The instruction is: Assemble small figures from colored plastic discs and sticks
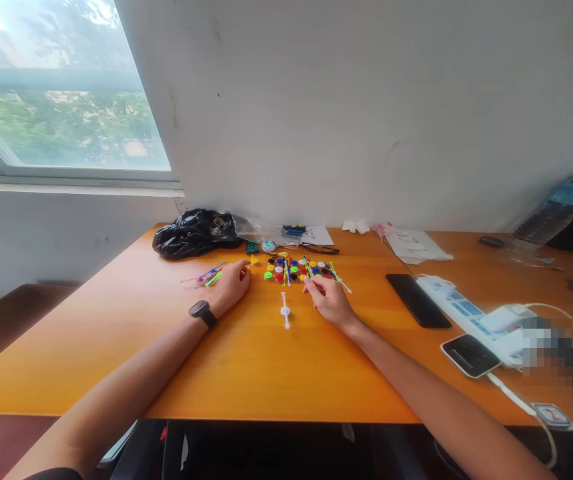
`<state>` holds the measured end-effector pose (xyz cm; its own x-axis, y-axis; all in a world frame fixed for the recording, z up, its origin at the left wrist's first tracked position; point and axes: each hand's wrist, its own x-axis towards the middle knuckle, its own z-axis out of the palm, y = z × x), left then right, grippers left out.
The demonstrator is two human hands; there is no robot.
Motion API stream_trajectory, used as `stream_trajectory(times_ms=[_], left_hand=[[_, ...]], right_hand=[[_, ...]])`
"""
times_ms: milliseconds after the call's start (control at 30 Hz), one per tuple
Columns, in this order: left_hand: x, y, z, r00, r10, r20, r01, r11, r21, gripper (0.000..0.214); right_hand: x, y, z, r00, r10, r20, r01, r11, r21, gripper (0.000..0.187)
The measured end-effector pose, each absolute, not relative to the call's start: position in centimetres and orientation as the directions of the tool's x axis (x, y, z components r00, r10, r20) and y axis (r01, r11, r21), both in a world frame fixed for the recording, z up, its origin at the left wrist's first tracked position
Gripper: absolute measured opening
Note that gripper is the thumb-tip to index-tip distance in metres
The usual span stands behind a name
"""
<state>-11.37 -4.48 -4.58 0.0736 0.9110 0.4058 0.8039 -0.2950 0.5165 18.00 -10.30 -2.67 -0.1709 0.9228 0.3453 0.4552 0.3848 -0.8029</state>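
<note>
My left hand (233, 285), a watch on its wrist, rests on the table with fingers loosely bent and apart. It is beside a pile of thin coloured plastic sticks (209, 275) and close to a yellow round piece (253, 261). My right hand (330, 299) has thumb and fingers pinched together at the near edge of rows of coloured round caps (279, 270). What sits in that pinch is too small to make out; a green stick (309, 268) shows just beyond the fingertips. Between my hands a white stick (285, 300) lies across a white round cap (285, 312).
At the back lie a black plastic bag (193, 233), clear packaging (266, 230) and white paper (419, 245). To the right are a black phone (416, 300), a power strip (461, 313) with plugs and cables, a second device (470, 355) and a tilted water bottle (551, 213).
</note>
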Motion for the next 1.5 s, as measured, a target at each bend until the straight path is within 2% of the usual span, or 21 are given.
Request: stream_trajectory(times_ms=[567, 700, 833, 933, 1000, 1067, 1133, 1200, 1233, 1400, 1500], left_hand=[[-11.4, -4.5, -4.4, 0.14, 0.9, 0.412, 0.851, -0.322, 0.415, 0.03], [-11.2, -4.8, -4.2, 0.195, 0.885, 0.422, 0.863, -0.36, 0.356, 0.027], [-11.0, -5.5, -3.7, 0.203, 0.879, 0.431, 0.874, -0.361, 0.324, 0.021], [-10.8, -6.3, -2.9, 0.184, 0.885, 0.427, 0.891, -0.334, 0.308, 0.015], [-10.6, -6.9, -2.4, 0.173, 0.889, 0.425, 0.896, -0.321, 0.307, 0.017], [-10.4, -7.3, -2.0, 0.158, 0.893, 0.422, 0.901, -0.305, 0.309, 0.018], [-10.5, -7.5, -1.8, 0.144, 0.895, 0.422, 0.9, -0.296, 0.319, 0.018], [-10.7, -7.5, -1.7, 0.145, 0.893, 0.425, 0.887, -0.307, 0.344, 0.017], [-10.9, -7.4, -1.6, 0.152, 0.892, 0.426, 0.878, -0.32, 0.357, 0.017], [-11.5, -7.6, -0.6, 0.272, 0.879, 0.391, 0.851, -0.41, 0.328, 0.021], [-11.6, -8.1, 0.2, 0.355, 0.866, 0.353, 0.834, -0.463, 0.299, 0.021]], right_hand=[[18.1, -10.4, -3.0, -0.2, 0.915, 0.349, 0.462, 0.403, -0.79, 0.059], [18.1, -10.4, -3.4, -0.213, 0.898, 0.385, 0.486, 0.439, -0.756, 0.053], [17.9, -10.8, -3.1, -0.225, 0.877, 0.424, 0.492, 0.478, -0.727, 0.037], [17.8, -11.5, -2.3, -0.368, 0.796, 0.48, 0.456, 0.605, -0.653, 0.033], [17.6, -12.0, -1.8, -0.524, 0.691, 0.498, 0.4, 0.716, -0.572, 0.039], [17.3, -12.4, -1.8, -0.652, 0.601, 0.462, 0.338, 0.776, -0.532, 0.044], [17.0, -12.6, -2.1, -0.719, 0.562, 0.41, 0.307, 0.785, -0.538, 0.033], [16.8, -12.4, -2.5, -0.733, 0.558, 0.388, 0.3, 0.778, -0.553, 0.018], [16.8, -12.3, -2.7, -0.729, 0.562, 0.391, 0.301, 0.776, -0.554, 0.016], [17.2, -11.9, -2.7, -0.677, 0.612, 0.409, 0.356, 0.759, -0.545, 0.014], [17.5, -11.9, -2.7, -0.611, 0.686, 0.396, 0.387, 0.695, -0.606, 0.027]])
